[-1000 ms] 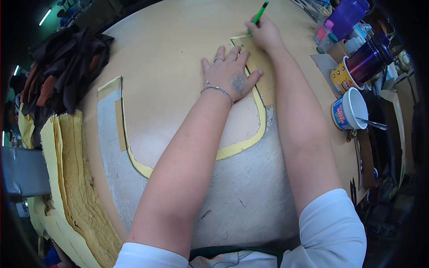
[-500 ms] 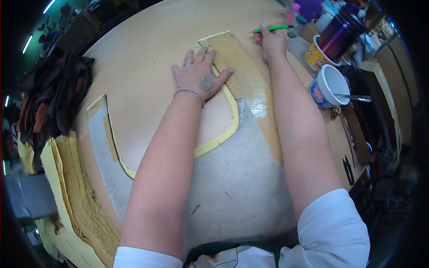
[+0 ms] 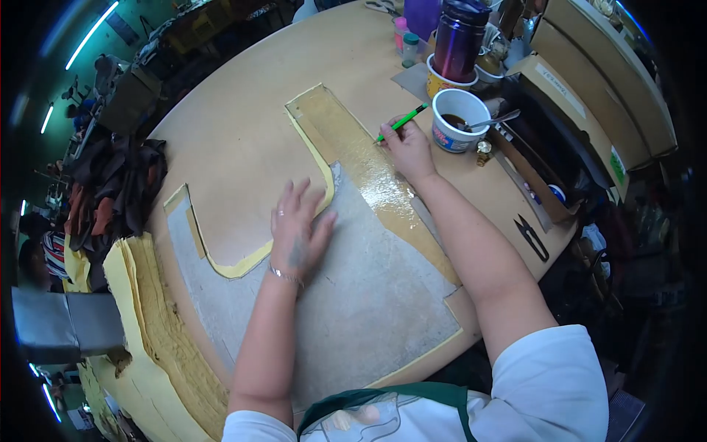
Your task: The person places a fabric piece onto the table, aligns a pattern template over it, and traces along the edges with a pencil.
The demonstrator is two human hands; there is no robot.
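One green pencil point(image 3: 402, 122) sits pinched in the right hand point(image 3: 411, 152), its tip at the edge of a gray-and-tan panel point(image 3: 375, 276) lying flat on the table point(image 3: 221, 140); the left hand point(image 3: 297, 232), blurred, is splayed wide over the panel's inner curve.

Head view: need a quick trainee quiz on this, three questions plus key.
1. Which hand holds the green pencil?
2. True or false: the left hand has its fingers spread, with no tool showing in it.
3. Where does the metal utensil stand?
A) in the purple tumbler
B) in the blue-and-white cup
C) in the cardboard box

Key:
1. The right hand.
2. True.
3. B.
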